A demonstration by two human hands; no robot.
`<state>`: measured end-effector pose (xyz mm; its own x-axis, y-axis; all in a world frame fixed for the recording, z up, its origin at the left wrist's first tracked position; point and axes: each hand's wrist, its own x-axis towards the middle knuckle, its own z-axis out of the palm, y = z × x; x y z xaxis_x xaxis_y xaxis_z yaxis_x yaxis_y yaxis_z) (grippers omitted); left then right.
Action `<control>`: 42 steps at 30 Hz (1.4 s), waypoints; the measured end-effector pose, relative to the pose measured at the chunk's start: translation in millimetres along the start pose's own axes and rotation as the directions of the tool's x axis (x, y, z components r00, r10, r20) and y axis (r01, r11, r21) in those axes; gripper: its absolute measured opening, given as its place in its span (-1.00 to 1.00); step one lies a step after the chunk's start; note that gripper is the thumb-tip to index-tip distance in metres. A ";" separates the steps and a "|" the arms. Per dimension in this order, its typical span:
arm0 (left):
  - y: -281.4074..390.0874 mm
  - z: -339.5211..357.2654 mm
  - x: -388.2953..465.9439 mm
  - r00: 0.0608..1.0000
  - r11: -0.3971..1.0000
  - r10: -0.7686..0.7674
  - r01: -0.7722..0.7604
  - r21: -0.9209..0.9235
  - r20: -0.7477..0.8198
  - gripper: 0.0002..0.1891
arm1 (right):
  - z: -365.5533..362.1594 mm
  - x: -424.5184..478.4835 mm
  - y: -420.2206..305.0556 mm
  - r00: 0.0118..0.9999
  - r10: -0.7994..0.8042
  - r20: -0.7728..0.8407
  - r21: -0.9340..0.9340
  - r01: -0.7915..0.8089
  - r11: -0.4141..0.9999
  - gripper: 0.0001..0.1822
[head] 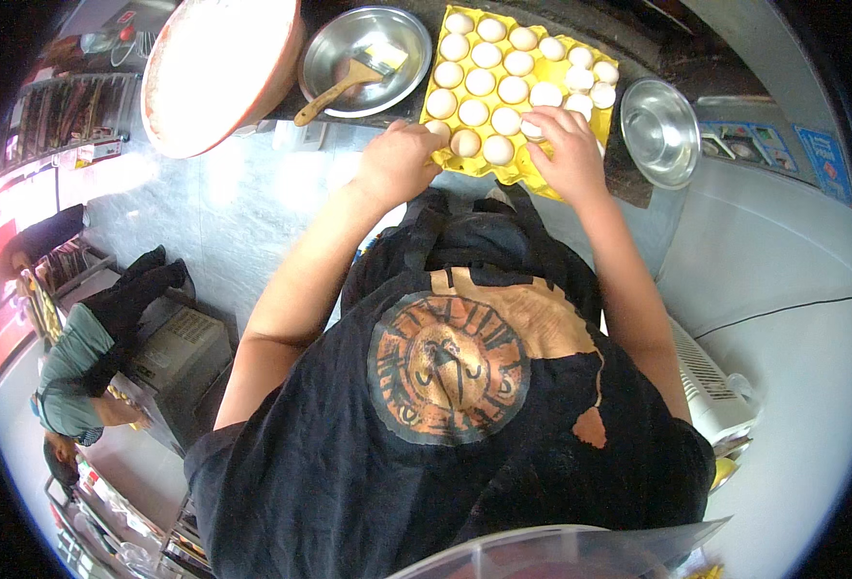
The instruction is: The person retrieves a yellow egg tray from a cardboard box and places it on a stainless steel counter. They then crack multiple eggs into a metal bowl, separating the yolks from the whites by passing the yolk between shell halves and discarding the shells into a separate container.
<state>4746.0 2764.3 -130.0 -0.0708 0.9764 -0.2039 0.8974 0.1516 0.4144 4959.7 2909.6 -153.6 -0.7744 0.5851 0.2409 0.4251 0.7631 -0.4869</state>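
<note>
A yellow egg tray holds several rows of pale eggs, with some of its cups bare. My right hand reaches over the tray's near side, thumb and fingers around an egg. At the near left corner, my left hand is curled against the tray beside another egg, which it partly covers. Whether those left fingers grip the egg or the tray's edge is hidden. Left of the tray, a steel bowl contains a wooden-handled brush, its handle resting over the rim.
A large basin with a bright white inside stands at the far left of the worktop. Right of the tray sits a second steel bowl. Another person bends over a counter at left. A white slatted appliance is at my right.
</note>
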 end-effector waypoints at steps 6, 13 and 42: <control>-4.4 16.9 -11.5 0.994 0.987 -0.040 0.023 -0.162 -0.098 -0.62 | -1.9 -9.2 14.0 0.999 0.019 0.041 -0.022 -0.018 1.000 -0.78; -23.0 22.1 -33.3 0.985 0.960 -0.131 0.097 -0.263 -0.113 -0.66 | -3.8 -15.1 22.4 0.997 0.075 0.003 0.015 -0.075 0.997 -0.83; 35.7 33.3 7.2 0.948 0.770 -0.046 -0.168 -0.616 -0.316 -0.53 | 19.2 43.2 -3.6 0.953 -0.003 0.303 -0.200 0.066 0.978 -0.58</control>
<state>4792.0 2771.6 -146.2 -0.2463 0.9668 0.0678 0.4342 0.0475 0.8996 4915.7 2926.9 -157.6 -0.8812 0.4721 -0.0235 0.4577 0.8397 -0.2923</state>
